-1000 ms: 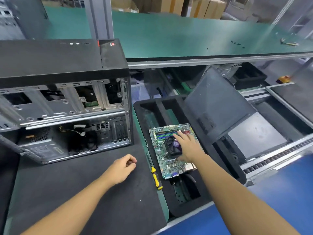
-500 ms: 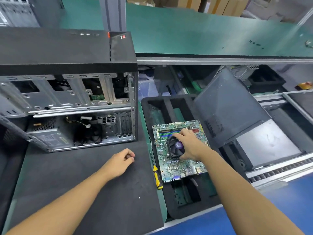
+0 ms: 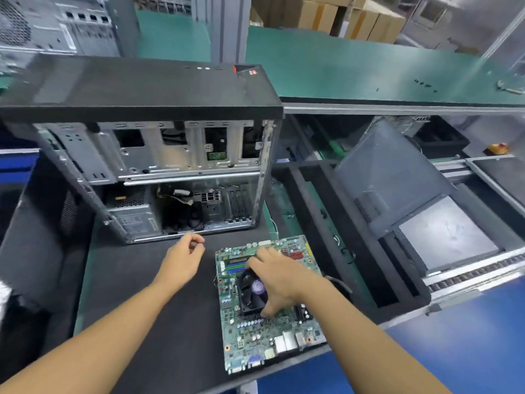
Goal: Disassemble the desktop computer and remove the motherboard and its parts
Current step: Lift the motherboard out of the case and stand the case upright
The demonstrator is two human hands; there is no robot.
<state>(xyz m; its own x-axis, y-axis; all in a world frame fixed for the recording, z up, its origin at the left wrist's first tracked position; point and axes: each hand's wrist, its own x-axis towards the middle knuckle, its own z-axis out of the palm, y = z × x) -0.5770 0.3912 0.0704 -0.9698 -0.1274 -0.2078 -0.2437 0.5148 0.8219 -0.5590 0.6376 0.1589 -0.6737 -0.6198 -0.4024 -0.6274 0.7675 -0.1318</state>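
Head view, looking down at the bench: gripping the CPU cooler (image 3: 251, 291) with the right hand (image 3: 279, 275), curling the fingers (image 3: 255, 261) over its far edge at 12 o'clock and pressing the thumb against its near side at 5 o'clock, so clamping the fan housing from two sides. Handling the motherboard (image 3: 255, 331) through that single hold, with green board spreading out from under the palm on all sides, mostly toward the rear ports at 6 o'clock. Holding it over the right-hand edge of the black mat (image 3: 159, 308), at 5 o'clock from the opened computer case (image 3: 170, 166) and at 9 o'clock from the black foam tray (image 3: 312, 194); not being able to tell whether resting on the mat or hanging just above it. Hovering the left hand (image 3: 181, 260) near the case's lower rim, at 10 o'clock from the board, loosely curling its fingers around nothing visible. Judging the step as working on a board already out of the case, probably bringing it onto the mat for stripping its parts. Needing next, on that reading, a level set-down with the whole board backed by the mat rather than overhanging its edge, then bringing the free left hand across to pin a bare corner before loosening the cooler. Risking board flex by lifting through the cooler alone.
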